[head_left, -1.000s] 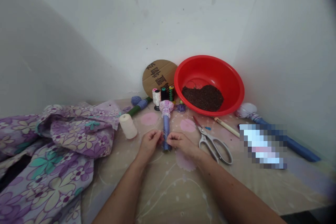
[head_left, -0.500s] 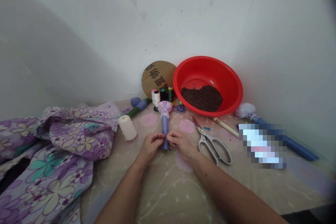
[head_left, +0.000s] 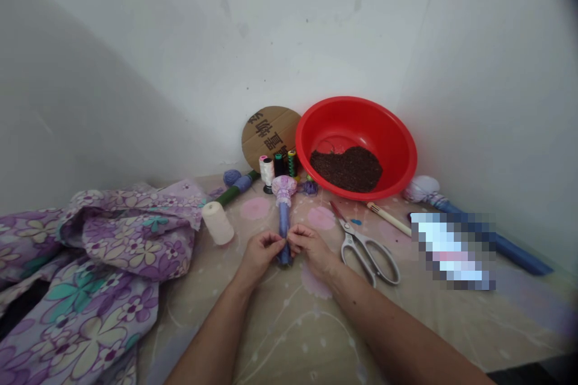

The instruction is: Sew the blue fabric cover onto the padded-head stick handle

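A stick with a blue wrapping (head_left: 284,216) lies on the table in front of me, topped by a round bundle of purple-flowered cloth (head_left: 284,186) that is gathered at its neck. My left hand (head_left: 261,252) is closed at the lower left side of the stick, thumb and fingers pinched on it. From the opposite side my right hand (head_left: 309,246) pinches at the same height, fingertips nearly meeting the left ones. Any thread or wrapping edge between the fingertips is too small to make out. The stick's lower end shows below the fingers.
Flowered cloth (head_left: 135,234) is heaped at left beside a white thread cone (head_left: 218,224). Scissors (head_left: 361,246) lie right of my hand. Behind stand thread spools (head_left: 267,173), a cardboard disc (head_left: 266,132) and a red basin (head_left: 410,150) holding dark grains. Another blue stick (head_left: 515,249) lies far right.
The stick's lower end sits slightly nearer to me and the cloth top has shifted a little. Both hands keep their pinch with small finger movements; the view has tilted slightly.
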The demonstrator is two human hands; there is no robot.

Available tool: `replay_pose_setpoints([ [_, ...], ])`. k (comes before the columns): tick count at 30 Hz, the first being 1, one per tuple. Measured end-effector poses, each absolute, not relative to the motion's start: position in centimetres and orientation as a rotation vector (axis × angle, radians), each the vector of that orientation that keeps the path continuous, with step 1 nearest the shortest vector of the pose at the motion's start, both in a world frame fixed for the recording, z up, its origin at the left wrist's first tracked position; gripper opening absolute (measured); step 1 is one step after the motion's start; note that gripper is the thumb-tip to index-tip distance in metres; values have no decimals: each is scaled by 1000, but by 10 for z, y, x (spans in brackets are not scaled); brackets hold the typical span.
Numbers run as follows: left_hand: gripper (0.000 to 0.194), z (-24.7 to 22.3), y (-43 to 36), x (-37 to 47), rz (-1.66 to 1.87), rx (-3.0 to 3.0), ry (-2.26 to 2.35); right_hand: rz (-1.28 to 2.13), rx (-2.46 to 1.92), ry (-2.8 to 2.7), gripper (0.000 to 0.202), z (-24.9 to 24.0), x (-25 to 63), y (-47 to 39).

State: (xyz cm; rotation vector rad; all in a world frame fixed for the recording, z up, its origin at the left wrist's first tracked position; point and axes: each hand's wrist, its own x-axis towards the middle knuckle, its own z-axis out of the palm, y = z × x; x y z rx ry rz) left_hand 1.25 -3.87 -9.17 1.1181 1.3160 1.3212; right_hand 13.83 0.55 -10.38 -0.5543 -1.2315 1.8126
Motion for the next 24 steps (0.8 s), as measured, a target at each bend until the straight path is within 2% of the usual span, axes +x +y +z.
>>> replay_pose_setpoints([
  [24,18,-91,-39,14,1245,1327,1453,1652,-633,-1325,8,-99,141,6],
])
